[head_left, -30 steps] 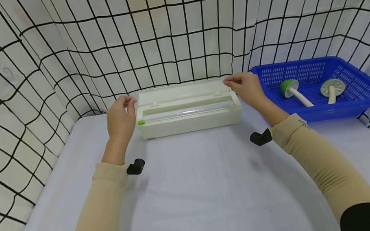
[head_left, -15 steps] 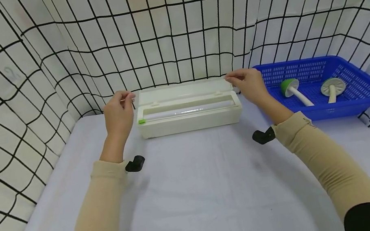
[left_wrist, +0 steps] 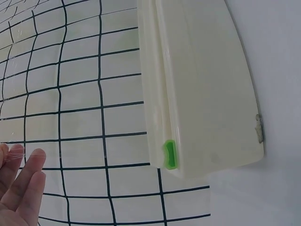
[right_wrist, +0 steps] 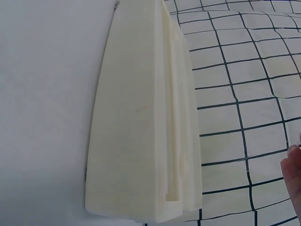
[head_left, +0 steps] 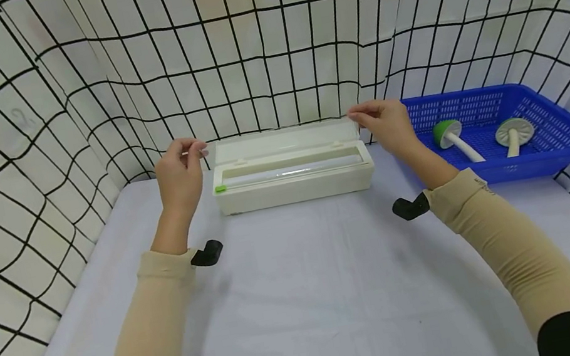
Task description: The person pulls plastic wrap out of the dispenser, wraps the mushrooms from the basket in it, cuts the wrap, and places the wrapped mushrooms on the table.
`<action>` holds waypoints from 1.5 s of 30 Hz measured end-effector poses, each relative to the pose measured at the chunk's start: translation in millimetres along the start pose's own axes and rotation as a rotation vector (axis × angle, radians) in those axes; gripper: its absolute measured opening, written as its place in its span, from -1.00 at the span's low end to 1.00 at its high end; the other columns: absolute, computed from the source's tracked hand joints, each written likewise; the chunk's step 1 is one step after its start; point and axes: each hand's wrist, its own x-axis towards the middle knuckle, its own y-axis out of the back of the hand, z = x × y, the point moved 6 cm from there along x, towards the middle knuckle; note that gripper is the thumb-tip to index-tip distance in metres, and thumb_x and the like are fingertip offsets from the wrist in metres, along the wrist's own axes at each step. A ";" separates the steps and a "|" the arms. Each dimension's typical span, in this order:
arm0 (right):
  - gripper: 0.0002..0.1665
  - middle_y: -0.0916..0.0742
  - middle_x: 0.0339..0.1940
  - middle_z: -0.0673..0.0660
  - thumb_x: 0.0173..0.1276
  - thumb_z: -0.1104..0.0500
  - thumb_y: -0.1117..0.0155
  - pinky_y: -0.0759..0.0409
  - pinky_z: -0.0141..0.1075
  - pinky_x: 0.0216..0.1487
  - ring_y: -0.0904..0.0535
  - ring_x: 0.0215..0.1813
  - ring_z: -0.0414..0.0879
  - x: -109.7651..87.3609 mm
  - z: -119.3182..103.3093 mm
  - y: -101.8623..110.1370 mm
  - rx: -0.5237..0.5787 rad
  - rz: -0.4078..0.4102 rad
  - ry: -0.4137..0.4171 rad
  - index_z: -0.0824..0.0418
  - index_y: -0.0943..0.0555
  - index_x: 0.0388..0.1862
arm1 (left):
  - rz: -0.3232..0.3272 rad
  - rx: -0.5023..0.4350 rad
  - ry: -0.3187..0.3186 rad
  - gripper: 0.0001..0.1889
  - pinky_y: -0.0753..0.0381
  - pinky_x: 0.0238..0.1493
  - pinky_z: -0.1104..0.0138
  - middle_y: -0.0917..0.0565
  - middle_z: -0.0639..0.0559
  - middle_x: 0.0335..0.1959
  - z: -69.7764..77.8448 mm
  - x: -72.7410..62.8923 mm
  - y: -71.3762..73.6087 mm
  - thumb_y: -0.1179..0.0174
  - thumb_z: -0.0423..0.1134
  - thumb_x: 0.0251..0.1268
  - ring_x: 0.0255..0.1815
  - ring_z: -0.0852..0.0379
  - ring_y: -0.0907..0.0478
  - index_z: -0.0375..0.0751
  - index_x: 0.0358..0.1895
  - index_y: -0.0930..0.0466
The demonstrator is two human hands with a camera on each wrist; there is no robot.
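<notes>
A white cling film dispenser [head_left: 296, 190] stands at the back of the table with its lid [head_left: 286, 139] raised. A shiny roll [head_left: 292, 171] lies in its slot, and a green slider [head_left: 221, 188] sits at the left end. Behind the dispenser's left end, my left hand [head_left: 179, 180] pinches clear cling film; the film [left_wrist: 17, 153] shows as a faint crumpled sheet at the fingertips in the left wrist view. My right hand [head_left: 390, 127] pinches at the other end, level with the left; the film there is barely visible. The right wrist view catches only part of that hand [right_wrist: 293, 176].
To the right, a blue basket [head_left: 540, 163] holds two mushroom-shaped things with white stems, one green-capped [head_left: 446, 133], one pale underneath [head_left: 514, 132]. Black wire mesh [head_left: 263, 54] closes off the back and sides. A white cloth [head_left: 312, 300] covers the table.
Both hands have risen slightly and drawn a little further apart, the left going left and the right going right. The dispenser and the basket stay in place.
</notes>
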 end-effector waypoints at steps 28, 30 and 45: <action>-0.72 -0.79 -0.03 0.27 0.53 0.20 -0.28 -0.66 -0.41 -0.01 -0.70 -0.19 -0.21 -14.3 -20.1 16.0 0.103 0.065 0.053 0.39 -0.74 0.04 | 0.077 -0.024 -0.102 -0.77 -0.49 -0.13 0.64 -0.74 -0.28 -0.14 29.0 -1.8 19.3 -0.14 -0.35 0.55 -0.16 -0.12 -0.71 -0.55 -0.05 -0.59; -0.71 -0.79 -0.03 0.28 0.53 0.20 -0.29 -0.66 -0.43 -0.02 -0.70 -0.18 -0.21 -15.8 -22.0 17.0 0.107 0.064 0.062 0.40 -0.73 0.04 | 0.079 -0.030 -0.110 -0.78 -0.50 -0.11 0.64 -0.73 -0.29 -0.14 31.2 -2.3 20.5 -0.14 -0.36 0.55 -0.15 -0.12 -0.72 -0.55 -0.05 -0.59; -0.71 -0.78 -0.04 0.27 0.51 0.23 -0.31 -0.66 -0.41 -0.01 -0.71 -0.14 -0.13 -21.3 -32.9 23.0 0.134 0.065 0.094 0.44 -0.72 0.04 | 0.109 -0.039 -0.157 -0.78 -0.49 -0.21 0.61 -0.73 -0.30 -0.17 42.5 -3.9 27.8 -0.15 -0.37 0.54 -0.24 0.48 -0.57 -0.57 -0.07 -0.60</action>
